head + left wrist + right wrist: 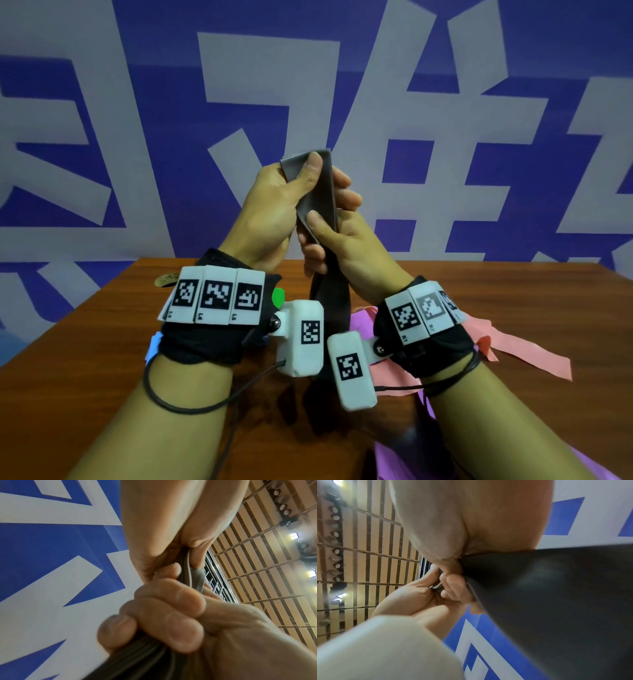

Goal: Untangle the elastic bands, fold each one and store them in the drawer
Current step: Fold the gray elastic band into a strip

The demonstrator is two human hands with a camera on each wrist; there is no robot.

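A grey elastic band (320, 192) is held up above the wooden table (513, 291), and its dark tail hangs down between my wrists. My left hand (305, 171) pinches the band's folded top, thumb on the near face. Just below it, my right hand (320, 224) grips the same band, thumb in front and fingers behind. In the left wrist view the grey band (193, 574) runs between both sets of curled fingers. In the right wrist view the band (556, 601) spreads wide and dark from the right palm. No drawer shows in any view.
A salmon band (527, 356) and a pink one (363, 318) lie tangled on the table under my right wrist, with purple material (394, 459) at the near edge. A small gold-coloured object (166, 280) sits at the table's far left. A blue and white wall stands behind.
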